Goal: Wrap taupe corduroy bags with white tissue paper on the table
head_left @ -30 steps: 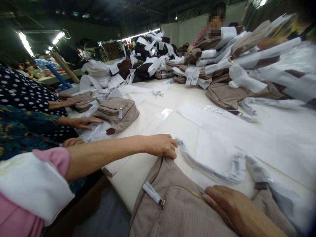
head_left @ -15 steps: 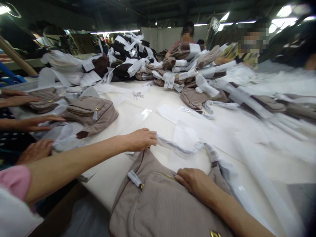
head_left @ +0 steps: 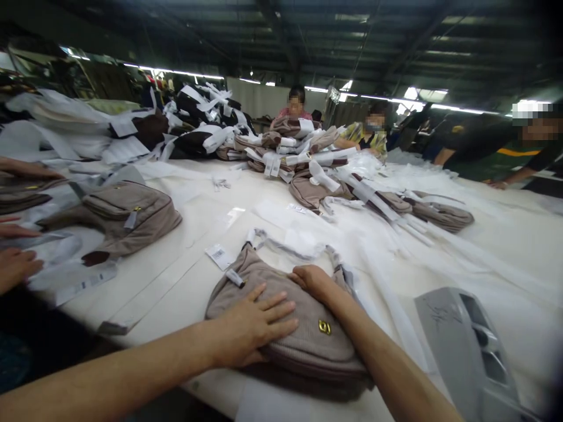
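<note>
Along a long white-covered worktable (head_left: 145, 293) in a wide factory hall under a dark metal roof with strip lights, bags wrapped in white paper bands lie in heaps. The largest heap (head_left: 281, 149) of taupe and black bags sits in the middle distance, with white straps and tags sticking out. Three co-workers stand beyond or beside it: one in a pink top (head_left: 294, 111), one in a yellow patterned top (head_left: 367, 135), and one in a dark green shirt (head_left: 479, 138) leaning over the far right of the table.

Close to the viewer, a taupe ribbed bag (head_left: 281, 328) lies flat on the table, directly under the person's two hands. The left hand (head_left: 250, 322) presses flat on its near side with fingers spread. The right hand (head_left: 314, 281) rests on its top edge. The hands are apart, both open, and neither grips the bag.

A small gold badge (head_left: 324, 327) sits on the bag's front, and a white zip tag (head_left: 235, 278) hangs near its top. A paper-wrapped strap (head_left: 281, 246) loops behind it, beside a barcode label (head_left: 219, 257). To the left lies a second taupe bag (head_left: 132, 211), near a co-worker's hands (head_left: 15, 266).
</note>
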Demonstrator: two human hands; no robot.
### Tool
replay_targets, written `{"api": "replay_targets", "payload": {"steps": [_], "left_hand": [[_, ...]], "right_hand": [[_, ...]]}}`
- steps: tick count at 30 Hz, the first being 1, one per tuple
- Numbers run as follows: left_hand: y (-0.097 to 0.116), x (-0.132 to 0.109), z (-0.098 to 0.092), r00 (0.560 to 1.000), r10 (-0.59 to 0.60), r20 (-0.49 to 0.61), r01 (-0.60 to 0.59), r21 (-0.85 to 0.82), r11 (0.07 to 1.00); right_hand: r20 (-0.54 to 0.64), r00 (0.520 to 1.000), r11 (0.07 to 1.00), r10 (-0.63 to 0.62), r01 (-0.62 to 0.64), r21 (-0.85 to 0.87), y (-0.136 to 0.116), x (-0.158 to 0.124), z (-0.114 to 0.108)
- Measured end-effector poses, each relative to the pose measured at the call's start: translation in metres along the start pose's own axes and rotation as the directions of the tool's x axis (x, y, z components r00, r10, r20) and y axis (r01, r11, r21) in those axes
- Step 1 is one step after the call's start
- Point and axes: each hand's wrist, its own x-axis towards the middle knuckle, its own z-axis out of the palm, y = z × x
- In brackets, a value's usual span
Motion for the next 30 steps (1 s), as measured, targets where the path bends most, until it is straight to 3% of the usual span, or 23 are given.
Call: {"api": "replay_targets", "payload": {"steps": [3, 5, 7, 8, 11, 15, 17, 18, 20, 22, 24, 27, 29, 30], "left_hand": [[-0.006, 0.001, 0.004, 0.999, -0.008, -0.043, 0.009, 0.029, 1.000], [-0.003, -0.001, 0.012, 0.996, -0.013, -0.086, 0.015, 0.025, 1.000], [0.000, -0.003, 0.021, 0.992, -0.021, -0.123, 0.023, 0.011, 1.000], [0.001, -0.004, 0.024, 0.990, -0.025, -0.137, 0.026, 0.002, 1.000], [-0.001, -0.006, 0.024, 0.989, -0.029, -0.146, 0.024, -0.039, 0.999], [-0.002, -0.009, 0.007, 0.989, -0.017, -0.144, -0.017, -0.236, 0.972], [0.003, -0.006, -0.003, 0.955, -0.155, -0.251, 0.029, -0.443, 0.896], [0.008, -0.002, -0.008, 0.913, -0.274, -0.302, 0.055, -0.575, 0.816], [0.021, 0.011, -0.018, 0.799, -0.518, -0.305, 0.036, -0.836, 0.548], [0.035, 0.029, -0.029, 0.753, -0.626, -0.201, -0.104, -0.977, 0.189], [0.048, 0.045, -0.037, 0.720, -0.679, -0.144, -0.255, -0.965, -0.067], [0.061, 0.056, -0.040, 0.657, -0.752, -0.060, -0.364, -0.899, -0.245], [0.067, 0.053, -0.034, 0.665, -0.746, -0.031, -0.410, -0.850, -0.331], [0.069, 0.050, -0.030, 0.688, -0.725, -0.031, -0.430, -0.822, -0.373]], "right_hand": [[-0.243, 0.958, 0.987, 0.150, -0.159, -0.020, 0.024, -0.022, -0.022], [-0.428, 0.848, 0.936, 0.312, -0.352, -0.016, 0.047, -0.053, -0.032], [-0.534, 0.690, 0.824, 0.489, -0.566, 0.023, 0.072, -0.087, -0.033], [-0.509, 0.595, 0.717, 0.622, -0.694, 0.065, 0.084, -0.103, -0.030], [-0.366, 0.542, 0.617, 0.757, -0.777, 0.127, 0.109, -0.138, -0.020], [-0.263, 0.559, 0.617, 0.786, -0.733, 0.287, 0.099, -0.151, -0.034], [-0.135, 0.653, 0.608, 0.745, -0.581, 0.542, 0.072, -0.151, -0.051], [-0.051, 0.724, 0.559, 0.687, -0.483, 0.674, 0.055, -0.150, -0.058], [0.081, 0.841, 0.417, 0.534, -0.345, 0.841, 0.017, -0.149, -0.068], [0.171, 0.900, 0.323, 0.401, -0.313, 0.893, -0.021, -0.146, -0.070], [0.217, 0.928, 0.291, 0.304, -0.307, 0.906, -0.053, -0.142, -0.068], [0.247, 0.931, 0.309, 0.269, -0.326, 0.893, -0.081, -0.135, -0.062], [0.199, 0.933, 0.403, 0.300, -0.313, 0.860, -0.086, -0.131, -0.057], [0.137, 0.938, 0.499, 0.319, -0.289, 0.817, -0.086, -0.131, -0.054]]}}
